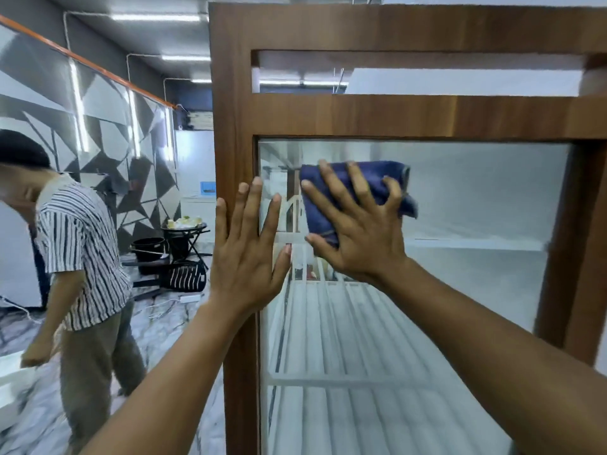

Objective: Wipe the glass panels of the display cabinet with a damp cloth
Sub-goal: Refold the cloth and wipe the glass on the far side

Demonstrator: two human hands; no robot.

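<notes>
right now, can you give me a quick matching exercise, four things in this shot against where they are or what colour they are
Column one:
1 left hand
2 right hand
3 cloth
4 striped shirt

Column two:
a blue, against the glass panel
b off to the left of the wooden frame
c flat across the frame edge and the glass
d spread over the cloth, pressing it

Pairs: 1-c; 2-d; 3-a; 4-b

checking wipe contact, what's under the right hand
A folded blue cloth lies under the right hand, pressed against the glass panel. Its top and right edges show. The part beneath the palm, and the glass behind the cloth, are covered.
</notes>
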